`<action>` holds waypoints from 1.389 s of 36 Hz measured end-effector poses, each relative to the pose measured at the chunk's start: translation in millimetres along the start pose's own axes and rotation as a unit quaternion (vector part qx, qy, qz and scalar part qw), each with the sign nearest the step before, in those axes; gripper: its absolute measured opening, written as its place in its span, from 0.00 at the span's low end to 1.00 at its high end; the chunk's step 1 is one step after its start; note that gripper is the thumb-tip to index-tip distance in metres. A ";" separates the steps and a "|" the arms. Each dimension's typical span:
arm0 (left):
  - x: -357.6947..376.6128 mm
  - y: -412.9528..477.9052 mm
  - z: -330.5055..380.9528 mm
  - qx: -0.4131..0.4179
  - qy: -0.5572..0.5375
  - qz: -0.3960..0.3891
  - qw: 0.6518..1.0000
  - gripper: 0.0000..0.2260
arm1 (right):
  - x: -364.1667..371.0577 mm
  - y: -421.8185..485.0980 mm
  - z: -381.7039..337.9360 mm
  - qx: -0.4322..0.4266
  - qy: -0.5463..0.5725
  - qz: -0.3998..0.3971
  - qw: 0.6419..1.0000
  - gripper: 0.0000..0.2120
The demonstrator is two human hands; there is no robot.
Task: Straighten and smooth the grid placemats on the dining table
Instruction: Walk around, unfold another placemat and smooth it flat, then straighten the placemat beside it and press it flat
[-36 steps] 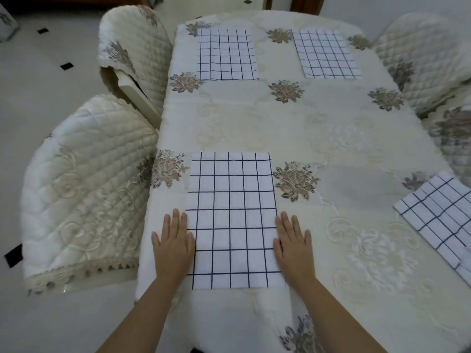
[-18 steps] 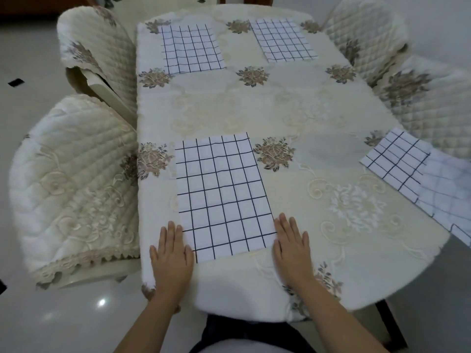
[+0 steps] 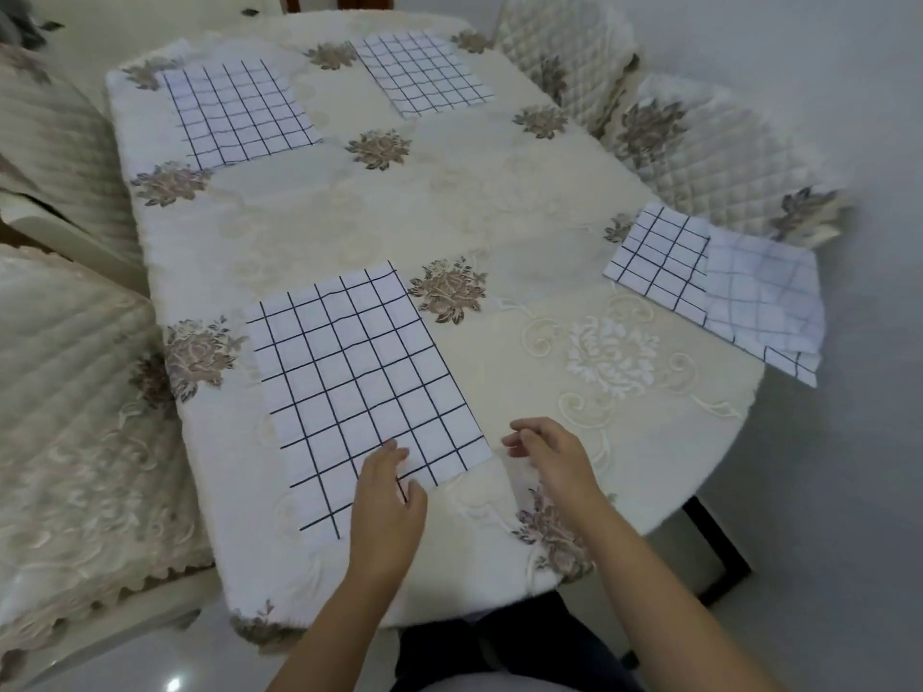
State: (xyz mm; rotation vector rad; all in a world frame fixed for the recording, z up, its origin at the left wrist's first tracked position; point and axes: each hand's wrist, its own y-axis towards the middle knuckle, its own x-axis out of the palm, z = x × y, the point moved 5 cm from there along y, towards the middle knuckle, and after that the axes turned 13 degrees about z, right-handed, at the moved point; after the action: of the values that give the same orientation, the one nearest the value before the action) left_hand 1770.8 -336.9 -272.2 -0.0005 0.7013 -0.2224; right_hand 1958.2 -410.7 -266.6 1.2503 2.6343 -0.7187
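Cream embroidered table (image 3: 349,217), ringed by quilted chairs (image 3: 709,142), carries four grid mats: a far-left mat (image 3: 234,112), a far-right mat (image 3: 424,74), a right mat (image 3: 659,257) rumpled and hanging over the edge, and the near mat (image 3: 359,387), flat but skewed to the table's edge. A person's left hand (image 3: 387,496) rests relaxed on that mat's near right corner, grasping nothing; the right hand (image 3: 549,454) hovers just beside the corner, fingers loosely curled and empty. Squaring it likely calls for flat palms on both sides, turning the cloth without bunching, then stroking outward. No dish or other vessel shows
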 end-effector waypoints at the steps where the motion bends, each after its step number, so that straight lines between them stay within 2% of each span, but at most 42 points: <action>1: 6.5 -2.0 9.9 0.008 -0.012 -0.017 1.000 0.16 | -4.8 0.5 -0.1 0.005 0.013 0.006 1.000 0.09; 5: 29.3 -8.4 35.7 0.009 -0.030 -0.086 0.996 0.13 | -18.5 6.1 1.4 0.017 0.047 0.019 0.999 0.09; 8: 47.8 -10.0 50.9 0.010 -0.031 -0.110 0.993 0.11 | -30.4 16.6 1.0 0.021 0.058 0.023 0.998 0.09; 16: 106.3 -1.7 102.1 0.014 -0.029 -0.148 0.988 0.10 | -89.9 70.2 -3.5 0.022 0.099 0.047 0.994 0.10; 21: 169.0 13.5 161.7 0.009 -0.034 -0.135 0.990 0.10 | -151.4 133.4 -9.5 0.009 0.088 0.067 0.994 0.11; 26: 238.5 17.5 224.0 -0.034 -0.093 -0.166 0.981 0.09 | -219.7 188.9 -17.8 -0.008 0.026 0.114 0.993 0.09; 30: 295.8 19.1 267.4 -0.050 -0.108 -0.211 0.970 0.10 | -273.6 230.6 -18.9 -0.060 -0.113 0.161 0.979 0.10; 34: 330.6 16.6 284.9 -0.094 -0.104 -0.240 0.961 0.08 | -307.6 271.6 -12.9 -0.096 -0.297 0.169 0.935 0.25; 38: 346.6 17.2 286.7 -0.116 -0.069 -0.249 0.959 0.09 | -317.2 296.6 4.6 -0.062 -0.394 0.096 0.912 0.40; 41: 353.3 20.0 286.9 -0.134 -0.062 -0.253 0.956 0.11 | -315.5 304.8 10.3 -0.059 -0.419 0.065 0.904 0.44; 44: 356.3 23.0 286.8 -0.160 -0.069 -0.253 0.952 0.12 | -312.4 305.9 12.1 -0.050 -0.396 0.052 0.916 0.46; 50: 354.7 25.5 282.0 -0.219 -0.093 -0.255 0.937 0.15 | -317.9 308.0 2.4 -0.041 -0.360 0.098 0.927 0.40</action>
State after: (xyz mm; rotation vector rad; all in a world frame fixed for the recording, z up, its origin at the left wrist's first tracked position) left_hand 2219.3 -404.9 -285.3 -0.6304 0.5394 -0.5517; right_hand 2397.2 -465.9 -278.2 0.9565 1.8942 -0.8220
